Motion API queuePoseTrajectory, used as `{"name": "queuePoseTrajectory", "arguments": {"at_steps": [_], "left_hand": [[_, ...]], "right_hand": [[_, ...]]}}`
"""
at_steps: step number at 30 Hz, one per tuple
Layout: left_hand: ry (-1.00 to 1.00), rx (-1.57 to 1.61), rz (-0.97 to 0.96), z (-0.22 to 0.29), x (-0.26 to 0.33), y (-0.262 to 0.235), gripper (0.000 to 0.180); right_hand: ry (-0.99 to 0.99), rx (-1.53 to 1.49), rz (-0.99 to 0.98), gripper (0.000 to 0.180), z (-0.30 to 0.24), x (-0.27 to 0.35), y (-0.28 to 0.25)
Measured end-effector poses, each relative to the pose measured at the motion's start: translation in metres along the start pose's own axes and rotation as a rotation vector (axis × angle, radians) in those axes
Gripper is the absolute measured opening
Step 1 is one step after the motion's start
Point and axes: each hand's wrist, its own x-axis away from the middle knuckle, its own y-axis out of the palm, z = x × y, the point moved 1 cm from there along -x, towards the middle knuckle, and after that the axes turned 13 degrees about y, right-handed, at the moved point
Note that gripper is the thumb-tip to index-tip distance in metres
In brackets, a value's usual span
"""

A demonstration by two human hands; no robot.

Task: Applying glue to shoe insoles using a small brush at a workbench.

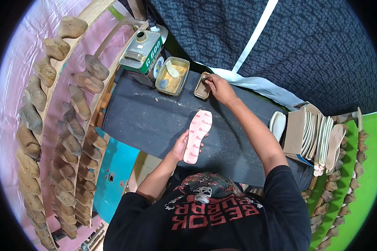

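A pink insole (198, 136) with red print lies along my left hand (181, 145), which grips it by its left edge above the dark tabletop. Reaching to the far side, my right hand (220, 88) has its fingers pinched at the rim of a small shallow tray (202, 90). Whatever sits between those fingertips is too small and hidden to make out. Left of that tray stands a squarish tub (182, 85) with yellowish residue, holding a pale flat scraper-like piece (171, 69).
A green and silver metal can (143, 52) stands behind the tub. To the right, a cardboard box (295, 131) holds stacked insoles (322, 134), with white soles (277, 125) beside it. Racks of wooden shoe lasts (65, 146) line the left. Patterned dark cloth (314, 46) hangs behind the table (155, 121).
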Motion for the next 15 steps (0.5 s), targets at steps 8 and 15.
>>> {"name": "queuePoseTrajectory", "arguments": {"at_steps": [8, 15], "left_hand": [[-0.006, -0.019, 0.029, -0.001, -0.007, 0.008, 0.063], [-0.052, 0.014, -0.085, -0.015, -0.021, 0.013, 0.077]], "right_hand": [[0.338, -0.691, 0.086, 0.026, -0.003, 0.039, -0.045], [0.234, -0.161, 0.005, 0.020, -0.028, 0.136, -0.082]]}}
